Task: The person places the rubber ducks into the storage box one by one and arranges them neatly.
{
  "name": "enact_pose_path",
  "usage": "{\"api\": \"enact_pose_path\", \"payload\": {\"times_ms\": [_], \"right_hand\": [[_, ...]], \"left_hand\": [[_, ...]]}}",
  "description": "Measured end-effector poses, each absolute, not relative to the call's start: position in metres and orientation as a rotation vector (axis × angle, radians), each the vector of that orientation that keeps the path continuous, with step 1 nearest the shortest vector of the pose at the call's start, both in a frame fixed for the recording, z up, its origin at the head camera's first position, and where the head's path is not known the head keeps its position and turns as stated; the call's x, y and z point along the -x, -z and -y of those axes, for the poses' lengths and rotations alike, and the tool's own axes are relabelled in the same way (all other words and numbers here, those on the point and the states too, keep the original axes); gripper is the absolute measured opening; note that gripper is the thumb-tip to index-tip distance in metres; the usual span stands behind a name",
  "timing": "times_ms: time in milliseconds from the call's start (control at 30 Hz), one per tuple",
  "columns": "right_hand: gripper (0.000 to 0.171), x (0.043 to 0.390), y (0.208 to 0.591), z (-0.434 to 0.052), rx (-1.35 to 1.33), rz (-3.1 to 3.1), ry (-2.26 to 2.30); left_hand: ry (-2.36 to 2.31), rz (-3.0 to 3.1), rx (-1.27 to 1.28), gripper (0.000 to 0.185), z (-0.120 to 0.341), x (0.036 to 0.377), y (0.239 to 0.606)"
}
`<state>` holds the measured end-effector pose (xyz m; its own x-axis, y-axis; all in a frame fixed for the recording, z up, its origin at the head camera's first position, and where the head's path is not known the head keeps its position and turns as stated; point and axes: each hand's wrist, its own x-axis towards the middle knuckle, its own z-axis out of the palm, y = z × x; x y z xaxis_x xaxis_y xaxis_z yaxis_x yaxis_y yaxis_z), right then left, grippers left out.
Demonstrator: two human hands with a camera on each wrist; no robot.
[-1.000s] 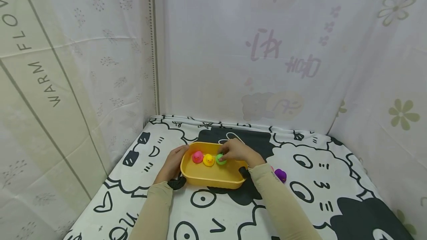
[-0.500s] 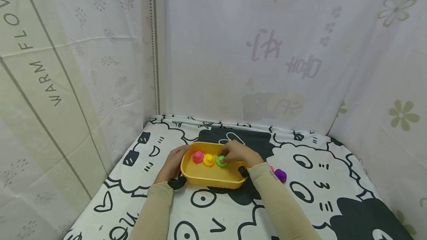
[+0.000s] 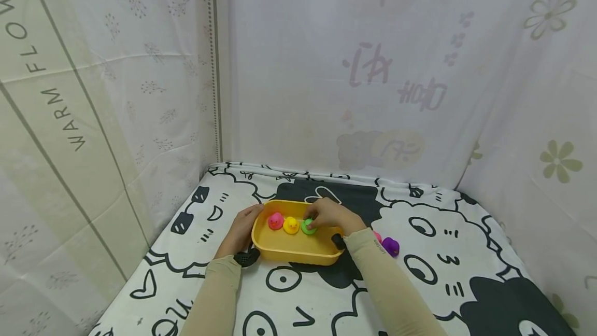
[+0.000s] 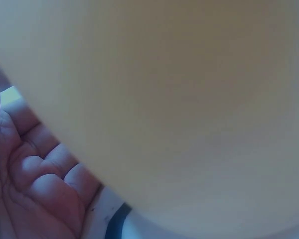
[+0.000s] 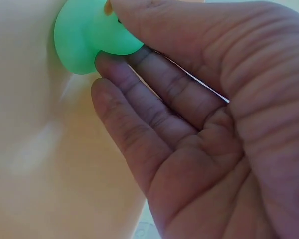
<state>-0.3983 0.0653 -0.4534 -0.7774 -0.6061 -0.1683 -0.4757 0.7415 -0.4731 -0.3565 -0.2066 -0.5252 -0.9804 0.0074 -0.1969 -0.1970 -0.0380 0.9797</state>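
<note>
A yellow plastic basin [image 3: 298, 256] sits on the patterned cloth in the head view. My left hand [image 3: 242, 229] holds it by its left end; in the left wrist view the basin wall fills most of the picture, blurred, and hides part of that hand [image 4: 40, 184]. Inside the basin a pink rubber duck [image 3: 275, 221], a yellow duck [image 3: 291, 225] and a green duck [image 3: 308, 227] form a row. My right hand [image 3: 335, 215] pinches the green duck. Up close, the right wrist view has the thumb over the duck's head [image 5: 114, 35] with fingertips against it.
Right of the basin, a purple duck [image 3: 391, 246] lies on the cloth [image 3: 452, 253]. A pink object [image 3: 377, 236] beside it is partly covered by the right sleeve [image 3: 387, 274]. Printed curtains [image 3: 317, 92] hang at the back and both sides.
Hands and basin stay almost where they were. The green duck shifts very slightly within the right hand's fingers.
</note>
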Motion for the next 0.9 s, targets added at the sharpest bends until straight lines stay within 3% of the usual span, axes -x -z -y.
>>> {"api": "enact_pose_path", "payload": {"times_ms": [900], "right_hand": [[0.035, 0.393, 0.44, -0.065, 0.956, -2.683, 0.586]], "left_hand": [[-2.165, -2.058, 0.156, 0.058, 0.207, 0.353, 0.523]]}}
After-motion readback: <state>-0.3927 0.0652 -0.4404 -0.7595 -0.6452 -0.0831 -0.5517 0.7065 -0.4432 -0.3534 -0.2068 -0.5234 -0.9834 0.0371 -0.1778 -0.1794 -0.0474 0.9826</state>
